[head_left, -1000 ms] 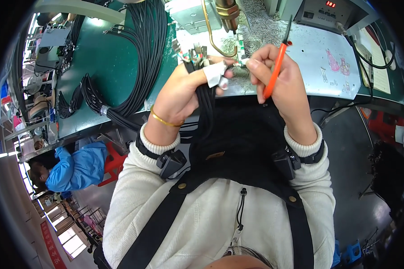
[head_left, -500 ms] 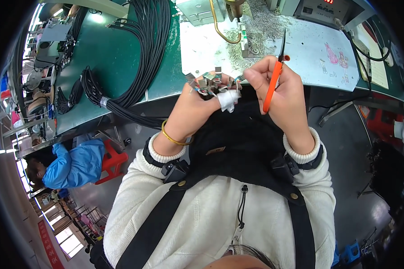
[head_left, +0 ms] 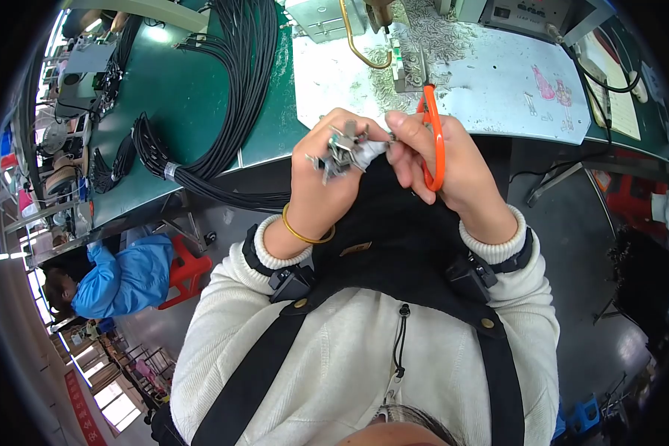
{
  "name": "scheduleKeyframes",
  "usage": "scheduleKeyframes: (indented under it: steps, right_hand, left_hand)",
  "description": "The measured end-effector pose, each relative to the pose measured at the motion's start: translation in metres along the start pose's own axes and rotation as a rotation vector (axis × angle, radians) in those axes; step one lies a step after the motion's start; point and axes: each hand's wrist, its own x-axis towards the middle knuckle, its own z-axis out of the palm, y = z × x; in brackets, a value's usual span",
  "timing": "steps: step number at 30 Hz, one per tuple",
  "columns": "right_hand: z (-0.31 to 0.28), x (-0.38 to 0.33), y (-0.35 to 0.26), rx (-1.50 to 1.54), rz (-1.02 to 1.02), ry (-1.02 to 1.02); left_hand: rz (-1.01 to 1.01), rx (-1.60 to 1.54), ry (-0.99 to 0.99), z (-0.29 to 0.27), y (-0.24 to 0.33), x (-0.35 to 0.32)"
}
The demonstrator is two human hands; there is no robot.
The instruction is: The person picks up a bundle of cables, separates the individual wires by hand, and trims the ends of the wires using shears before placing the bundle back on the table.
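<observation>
My left hand (head_left: 325, 177) grips the end of a black cable bundle whose wire tips carry small metal terminals (head_left: 339, 151) and a band of white tape. My right hand (head_left: 444, 162) holds orange-handled scissors (head_left: 432, 132), blades pointing away toward the bench, while its thumb and forefinger pinch at the wire ends beside the terminals. A gold bangle (head_left: 303, 232) sits on my left wrist. The rest of the bundle runs down under my hands against my dark apron and is mostly hidden.
A green workbench (head_left: 178, 97) carries long bundles of black cables (head_left: 230, 97) at the left. A white mat (head_left: 490, 82) strewn with small metal pieces lies ahead, with a press machine (head_left: 364, 15) and a control box (head_left: 524, 15) behind. A person in blue (head_left: 119, 279) sits by a red stool (head_left: 186, 267).
Both hands have come closer to my chest and lower in view. The scissors have swung from slanted to nearly upright, and the right fingers have closed onto the wire ends.
</observation>
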Motion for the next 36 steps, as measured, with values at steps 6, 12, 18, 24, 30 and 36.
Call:
scheduleKeyframes:
  steps: [6, 12, 18, 24, 30, 36]
  right_hand:
    - [-0.005, 0.013, 0.024, -1.133, -1.227, 0.350]
    - [-0.010, 0.000, 0.016, -1.181, -1.195, 0.366]
    - [-0.012, 0.007, 0.023, -1.070, -1.227, 0.406]
    - [0.000, -0.001, 0.029, -0.967, -0.922, 0.438]
    - [0.007, -0.007, 0.013, -0.114, -0.398, 0.214]
    - [-0.002, -0.006, 0.022, -0.286, -0.477, 0.211]
  left_hand:
    - [-0.813, -0.905, 0.000, -0.012, 0.010, 0.008]
    - [-0.802, -0.628, 0.094, -0.008, 0.020, 0.009]
    - [-0.770, -0.512, 0.069, -0.006, 0.021, 0.011]
    - [-0.142, 0.044, 0.081, 0.004, 0.005, 0.007]
    - [-0.369, -0.162, 0.128, 0.007, 0.017, 0.010]
    - [-0.715, -0.490, 0.064, -0.006, 0.021, 0.013]
